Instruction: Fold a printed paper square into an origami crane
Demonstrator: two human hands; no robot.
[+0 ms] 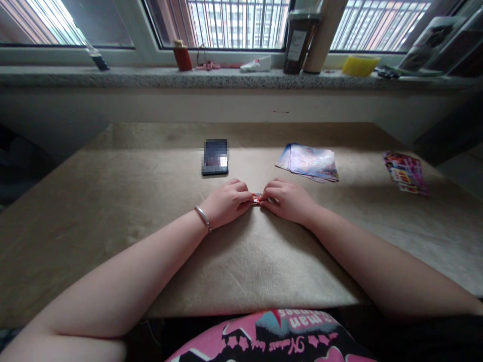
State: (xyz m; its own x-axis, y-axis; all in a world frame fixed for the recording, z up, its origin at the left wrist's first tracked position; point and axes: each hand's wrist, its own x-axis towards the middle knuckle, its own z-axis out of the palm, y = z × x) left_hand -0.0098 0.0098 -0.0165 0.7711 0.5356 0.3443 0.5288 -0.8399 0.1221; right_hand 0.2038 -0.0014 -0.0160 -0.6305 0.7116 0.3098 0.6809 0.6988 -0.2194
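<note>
The desk [113, 211], covered in a beige cloth, carries everything. A fanned stack of cards [309, 162] lies to the right of centre, a colourful packet [406, 173] further right, and a dark phone [215, 158] just beyond the hands.

The left hand [226, 201], with a bracelet [203, 217] at its wrist, and the right hand [289, 200] meet at the middle of the desk. Both are curled closed, their fingertips pinching a small red piece [257, 198] between them, low against the cloth. What the piece is cannot be told; most of it is hidden.

Judged from this, fine fingertip work is in hand. It would go best with both wrists resting on the desk, equal pressure from each side, and the piece kept flat on the cloth so it neither twists nor slips.
</note>
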